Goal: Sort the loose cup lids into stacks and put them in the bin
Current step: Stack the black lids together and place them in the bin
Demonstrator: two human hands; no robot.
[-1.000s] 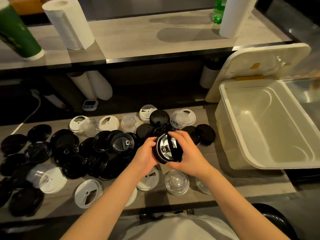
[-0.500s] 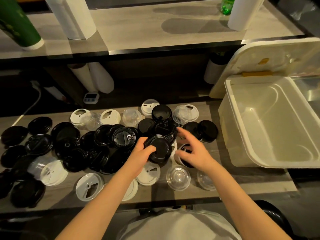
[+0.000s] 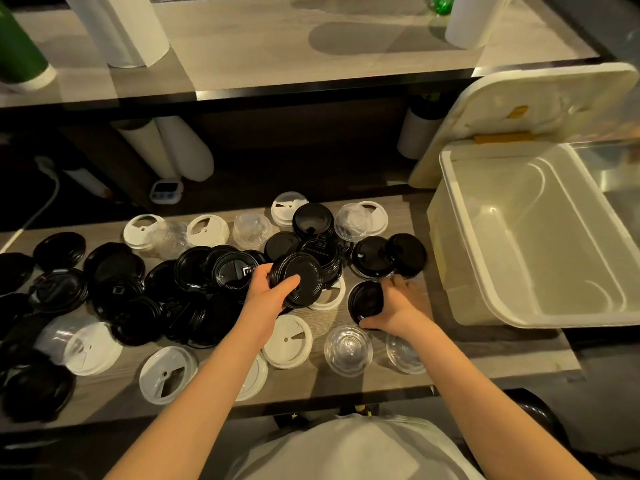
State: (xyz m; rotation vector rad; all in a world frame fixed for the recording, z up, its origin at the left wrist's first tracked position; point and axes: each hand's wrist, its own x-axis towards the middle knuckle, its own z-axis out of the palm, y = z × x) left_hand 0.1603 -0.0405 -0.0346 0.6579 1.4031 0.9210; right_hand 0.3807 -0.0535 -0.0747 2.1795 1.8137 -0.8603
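Note:
Several loose black lids, white lids and clear lids lie scattered over the wooden counter. My left hand grips a black lid tilted above the pile, thumb on its face. My right hand curls round another black lid standing on edge on the counter, just right of the pile. The open white bin sits at the right, nothing in it.
The bin's cover leans upright behind it. A raised shelf at the back carries paper towel rolls and a green bottle. More rolls and a small timer lie under the shelf.
Both hands held one black stack together a second ago. They have split: the left keeps a black lid, the right dropped down and right and took hold of another black lid on the counter.

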